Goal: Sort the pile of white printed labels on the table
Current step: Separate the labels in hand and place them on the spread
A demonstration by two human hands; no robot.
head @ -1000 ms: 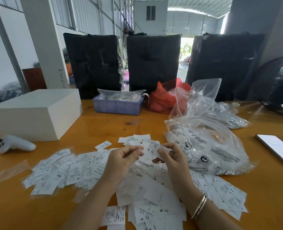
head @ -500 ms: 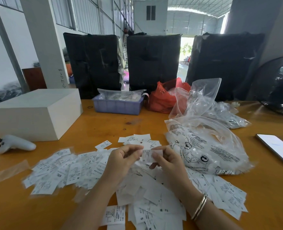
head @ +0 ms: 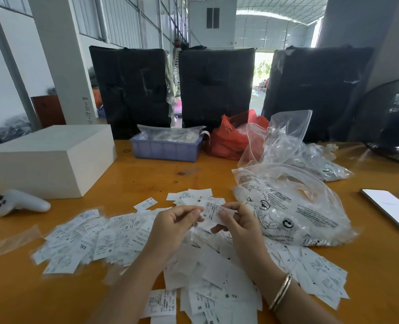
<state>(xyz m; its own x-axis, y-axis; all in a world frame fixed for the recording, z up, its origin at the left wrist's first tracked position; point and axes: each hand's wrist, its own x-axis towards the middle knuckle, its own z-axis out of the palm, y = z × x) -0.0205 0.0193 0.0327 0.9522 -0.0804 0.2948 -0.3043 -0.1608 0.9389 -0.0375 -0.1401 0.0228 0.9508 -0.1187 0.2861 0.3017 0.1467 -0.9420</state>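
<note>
Room: warehouse hall with metal walls; three black wrapped bales stand behind the desk.
Desk: orange wood, it carries everything named below.
Labels: the white pile lies under and around both hands, spread to the left of the fingers, to the right of them, and toward the person. A small separate group lies just beyond the fingers.
Held label: one label is lifted above the pile, between the two hands; a letter S can be read on it.
Right hand: the right hand pinches the label with thumb and curled fingers. A bangle is on this wrist.
Left hand: the left hand has curled fingers, with the tips at the left edge of the label. Whether they really grip it or only touch it, I cannot tell.
Right of the fingers: a clear printed bag, touching the pile; farther right a phone.
Left of the fingers: a white controller and a white box, both well apart from the hands.
Beyond the fingers: a purple tray and a red bag.
Step, as I judge: reading the size and choosing the group for this label.
Risk 1: the labels are thin and overlap, so two can stick together and go into one group.
Risk 2: the groups lie close, without a clear border; a sleeve or wrist passing over can mix them.
Risk 3: a fan stands at the far right; if it runs, the air could scatter loose labels.
</note>
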